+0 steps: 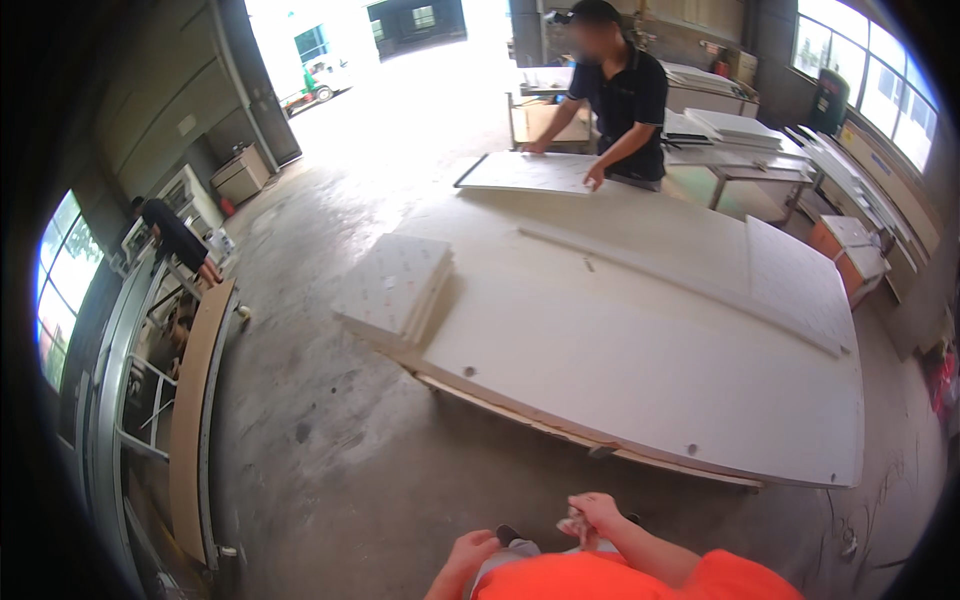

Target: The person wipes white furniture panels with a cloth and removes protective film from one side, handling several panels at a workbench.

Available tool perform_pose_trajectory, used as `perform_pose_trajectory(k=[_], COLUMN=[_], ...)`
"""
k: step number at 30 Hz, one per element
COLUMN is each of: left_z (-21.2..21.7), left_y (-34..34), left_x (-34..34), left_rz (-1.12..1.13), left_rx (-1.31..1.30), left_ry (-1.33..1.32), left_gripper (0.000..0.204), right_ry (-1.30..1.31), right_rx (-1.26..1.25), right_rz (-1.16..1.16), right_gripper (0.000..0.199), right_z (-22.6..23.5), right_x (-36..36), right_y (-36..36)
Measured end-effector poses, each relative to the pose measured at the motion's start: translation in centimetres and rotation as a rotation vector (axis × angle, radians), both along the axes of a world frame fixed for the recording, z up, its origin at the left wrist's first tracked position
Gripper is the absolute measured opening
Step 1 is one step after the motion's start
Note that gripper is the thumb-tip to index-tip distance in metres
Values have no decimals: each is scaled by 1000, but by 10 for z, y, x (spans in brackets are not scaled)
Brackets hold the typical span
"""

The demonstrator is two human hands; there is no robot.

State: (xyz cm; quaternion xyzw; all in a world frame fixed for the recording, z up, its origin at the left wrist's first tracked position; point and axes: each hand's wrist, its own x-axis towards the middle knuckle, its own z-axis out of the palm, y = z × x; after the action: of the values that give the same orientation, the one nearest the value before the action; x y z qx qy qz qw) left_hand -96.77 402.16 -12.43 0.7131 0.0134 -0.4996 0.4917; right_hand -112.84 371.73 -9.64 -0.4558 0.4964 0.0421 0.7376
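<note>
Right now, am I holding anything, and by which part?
Your right hand seems to hold a pale, crumpled cloth by its upper end; left hand looks empty.

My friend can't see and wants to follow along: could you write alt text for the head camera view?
A person's right hand holds what seems a crumpled cloth, their left hand held apart, before a broad white-topped table bearing stacked panels. Across it, a co-worker in black handles a white panel.

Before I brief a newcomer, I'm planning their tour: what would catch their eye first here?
The large white-topped table fills the middle and right, with a stack of pale panels at its left end. Beyond its far side, a co-worker in black has both hands on a white panel. At the lower edge, the wearer's orange top stands out.
</note>
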Motion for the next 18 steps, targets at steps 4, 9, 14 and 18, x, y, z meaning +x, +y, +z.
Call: perform_pose_trajectory(k=[4, 9, 14, 18], left_z=[60, 156, 180, 231], left_y=[52, 16, 39, 79], left_x=[93, 195, 319, 421], left_rz=[50, -83, 233, 525], left_rx=[-114, -260, -543, -393], left_ry=[-358, -704, -234, -306], left_gripper=[58, 55, 27, 22], right_ry=[-327, -499, -736, -812], right_rx=[23, 247, 548, 570], right_rz=[393, 471, 407, 544], right_gripper=[27, 29, 36, 38], right_z=[86, 166, 174, 181], right_x=[181, 349, 489, 595], right_y=[49, 117, 145, 169])
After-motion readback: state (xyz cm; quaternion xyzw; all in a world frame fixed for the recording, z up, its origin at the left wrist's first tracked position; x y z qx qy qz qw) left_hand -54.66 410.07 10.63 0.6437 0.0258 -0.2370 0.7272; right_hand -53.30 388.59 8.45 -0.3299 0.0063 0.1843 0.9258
